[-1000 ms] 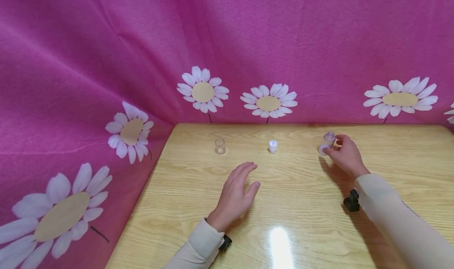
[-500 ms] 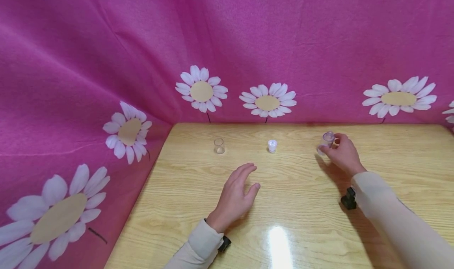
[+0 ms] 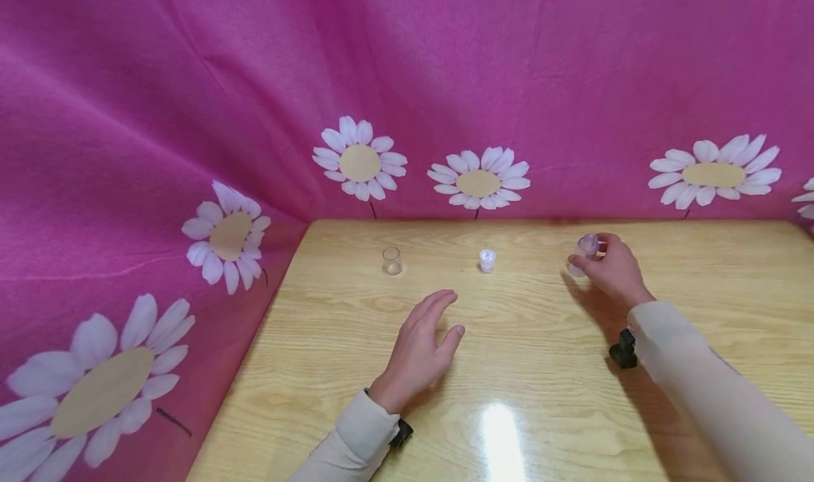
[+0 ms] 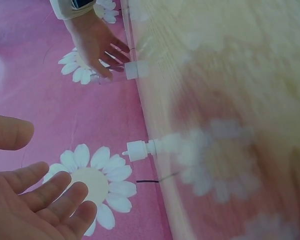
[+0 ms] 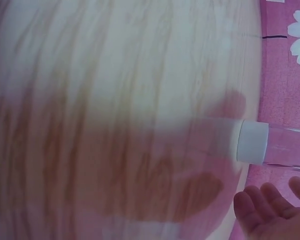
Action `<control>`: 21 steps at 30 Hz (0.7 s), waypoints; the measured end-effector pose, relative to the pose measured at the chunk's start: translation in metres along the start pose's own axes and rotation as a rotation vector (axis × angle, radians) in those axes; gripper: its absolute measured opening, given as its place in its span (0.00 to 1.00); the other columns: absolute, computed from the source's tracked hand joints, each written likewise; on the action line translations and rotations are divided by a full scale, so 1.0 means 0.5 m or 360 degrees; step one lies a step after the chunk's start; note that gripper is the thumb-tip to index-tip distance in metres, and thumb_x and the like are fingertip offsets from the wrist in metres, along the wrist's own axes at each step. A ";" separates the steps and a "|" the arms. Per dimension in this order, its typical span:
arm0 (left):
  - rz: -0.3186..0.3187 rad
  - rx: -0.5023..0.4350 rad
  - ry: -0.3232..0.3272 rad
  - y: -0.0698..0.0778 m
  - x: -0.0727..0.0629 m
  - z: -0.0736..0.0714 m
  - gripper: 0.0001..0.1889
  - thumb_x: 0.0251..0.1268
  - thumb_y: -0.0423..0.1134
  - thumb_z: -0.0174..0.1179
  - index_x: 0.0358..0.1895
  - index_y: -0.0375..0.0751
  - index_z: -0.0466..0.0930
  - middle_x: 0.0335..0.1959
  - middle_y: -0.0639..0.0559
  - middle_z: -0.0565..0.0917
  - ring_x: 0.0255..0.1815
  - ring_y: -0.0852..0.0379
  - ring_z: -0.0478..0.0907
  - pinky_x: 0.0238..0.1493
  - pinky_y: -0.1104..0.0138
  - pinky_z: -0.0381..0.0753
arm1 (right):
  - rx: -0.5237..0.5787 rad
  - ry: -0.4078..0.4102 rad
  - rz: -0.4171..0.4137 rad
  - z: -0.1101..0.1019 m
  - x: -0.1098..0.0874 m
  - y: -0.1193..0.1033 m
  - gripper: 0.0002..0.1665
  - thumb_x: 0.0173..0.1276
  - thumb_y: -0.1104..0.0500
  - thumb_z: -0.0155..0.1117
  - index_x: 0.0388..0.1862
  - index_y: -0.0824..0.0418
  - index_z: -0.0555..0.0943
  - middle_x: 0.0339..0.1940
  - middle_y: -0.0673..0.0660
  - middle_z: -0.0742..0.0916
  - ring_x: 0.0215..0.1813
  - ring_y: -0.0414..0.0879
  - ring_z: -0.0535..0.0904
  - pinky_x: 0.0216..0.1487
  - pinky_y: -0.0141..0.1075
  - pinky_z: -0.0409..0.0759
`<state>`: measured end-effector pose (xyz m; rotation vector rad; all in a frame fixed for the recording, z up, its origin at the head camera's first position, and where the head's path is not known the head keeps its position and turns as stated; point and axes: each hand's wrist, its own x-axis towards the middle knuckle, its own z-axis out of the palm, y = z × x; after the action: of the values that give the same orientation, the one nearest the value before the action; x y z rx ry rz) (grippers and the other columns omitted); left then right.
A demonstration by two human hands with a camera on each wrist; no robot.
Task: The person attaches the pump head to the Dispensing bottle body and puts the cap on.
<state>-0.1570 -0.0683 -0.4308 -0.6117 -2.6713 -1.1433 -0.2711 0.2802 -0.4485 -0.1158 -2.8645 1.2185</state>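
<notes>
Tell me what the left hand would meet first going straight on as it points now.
Probably the small white piece on the table; the left hand might pass over or just beside it, since depth is unclear.

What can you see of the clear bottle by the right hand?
The clear bottle is cylindrical, seemingly plastic or glass, with a narrower top and white band at its lower end. It is roughly upright, toward the far edge of the table. Fingers and thumb of the right hand are around it, but whether they grip it is unclear.
</notes>
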 end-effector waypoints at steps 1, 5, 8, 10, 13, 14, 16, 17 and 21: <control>-0.0001 0.0001 -0.0001 0.000 0.000 0.001 0.25 0.70 0.41 0.60 0.68 0.40 0.71 0.69 0.47 0.74 0.72 0.50 0.70 0.71 0.53 0.71 | -0.0007 0.0001 -0.0004 0.000 0.000 0.000 0.49 0.71 0.46 0.61 0.72 0.79 0.54 0.65 0.80 0.71 0.62 0.70 0.75 0.60 0.58 0.75; 0.0007 0.0011 0.0008 0.000 -0.001 0.002 0.25 0.69 0.41 0.60 0.67 0.40 0.72 0.69 0.48 0.75 0.72 0.50 0.70 0.71 0.53 0.71 | -0.0062 0.0011 -0.0043 -0.001 0.000 -0.002 0.45 0.71 0.47 0.61 0.71 0.78 0.58 0.63 0.78 0.73 0.59 0.68 0.76 0.53 0.49 0.77; 0.0016 0.0020 0.0013 0.000 -0.001 0.003 0.25 0.69 0.41 0.60 0.67 0.40 0.72 0.69 0.47 0.75 0.72 0.50 0.70 0.71 0.54 0.71 | -0.0155 0.0000 -0.0078 -0.004 -0.001 -0.003 0.40 0.72 0.48 0.59 0.68 0.77 0.62 0.57 0.76 0.77 0.52 0.65 0.77 0.44 0.42 0.76; 0.0021 0.0025 0.0014 0.001 -0.001 0.003 0.25 0.69 0.41 0.60 0.67 0.40 0.72 0.68 0.47 0.75 0.72 0.50 0.71 0.70 0.54 0.72 | -0.0217 -0.0011 -0.0103 -0.006 -0.002 -0.002 0.37 0.73 0.47 0.57 0.66 0.76 0.65 0.54 0.76 0.79 0.49 0.64 0.77 0.41 0.40 0.74; 0.0023 0.0025 0.0008 0.001 0.000 0.003 0.25 0.69 0.41 0.60 0.67 0.40 0.72 0.68 0.47 0.75 0.71 0.50 0.71 0.71 0.54 0.72 | -0.0255 -0.0008 -0.0124 -0.008 -0.003 0.000 0.35 0.74 0.48 0.57 0.65 0.75 0.67 0.53 0.76 0.80 0.50 0.65 0.76 0.41 0.44 0.76; 0.0022 0.0025 0.0006 0.001 0.000 0.004 0.25 0.69 0.41 0.60 0.67 0.40 0.72 0.68 0.47 0.75 0.71 0.50 0.71 0.71 0.54 0.72 | -0.0260 -0.0002 -0.0132 -0.009 -0.003 0.001 0.35 0.74 0.48 0.57 0.64 0.75 0.67 0.54 0.76 0.80 0.51 0.66 0.77 0.43 0.46 0.76; 0.0018 0.0022 0.0005 0.001 0.000 0.004 0.25 0.69 0.41 0.60 0.67 0.40 0.72 0.68 0.47 0.75 0.71 0.50 0.71 0.71 0.54 0.72 | -0.0267 0.0007 -0.0139 -0.008 -0.003 0.002 0.34 0.74 0.47 0.57 0.63 0.75 0.68 0.54 0.76 0.80 0.52 0.67 0.77 0.45 0.49 0.77; 0.0013 0.0020 0.0003 0.001 0.000 0.005 0.25 0.69 0.41 0.60 0.67 0.40 0.72 0.68 0.48 0.76 0.71 0.50 0.71 0.71 0.54 0.72 | -0.0268 0.0010 -0.0142 -0.007 -0.002 0.002 0.33 0.74 0.47 0.57 0.63 0.74 0.68 0.54 0.76 0.80 0.52 0.67 0.77 0.45 0.49 0.77; 0.0000 0.0007 -0.0005 0.002 -0.002 0.006 0.25 0.69 0.41 0.60 0.67 0.41 0.72 0.68 0.48 0.76 0.71 0.50 0.71 0.71 0.54 0.71 | -0.0296 0.0009 -0.0148 -0.007 -0.001 0.003 0.32 0.73 0.48 0.58 0.60 0.74 0.70 0.52 0.76 0.81 0.49 0.65 0.79 0.41 0.45 0.77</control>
<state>-0.1556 -0.0657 -0.4324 -0.6129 -2.6755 -1.1375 -0.2705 0.2839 -0.4471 0.0106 -2.9353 0.9338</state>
